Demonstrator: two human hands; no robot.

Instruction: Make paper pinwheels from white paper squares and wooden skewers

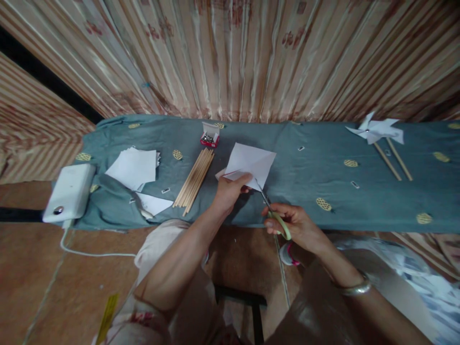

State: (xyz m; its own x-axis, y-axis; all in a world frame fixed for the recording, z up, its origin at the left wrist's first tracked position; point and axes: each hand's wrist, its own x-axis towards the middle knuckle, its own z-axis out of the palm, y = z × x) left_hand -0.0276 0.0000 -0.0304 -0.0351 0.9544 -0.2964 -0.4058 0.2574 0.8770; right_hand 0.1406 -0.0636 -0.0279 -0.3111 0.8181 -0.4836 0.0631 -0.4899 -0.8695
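My left hand grips a square sheet of white paper at its near left edge, thumb on top. A pair of scissors with light green handles is in my right hand. Their blades meet the paper at its near corner, pointing inward toward the middle. To the left of the paper lies a bundle of thin wooden sticks. Behind the sticks stands a small open red box with shiny metal pieces inside, too small to name.
A stack of white paper and a loose white piece lie at left on the green cloth. A white power bank with a cable sits at the left edge. Paper pinwheels on sticks rest far right. A curtain hangs behind.
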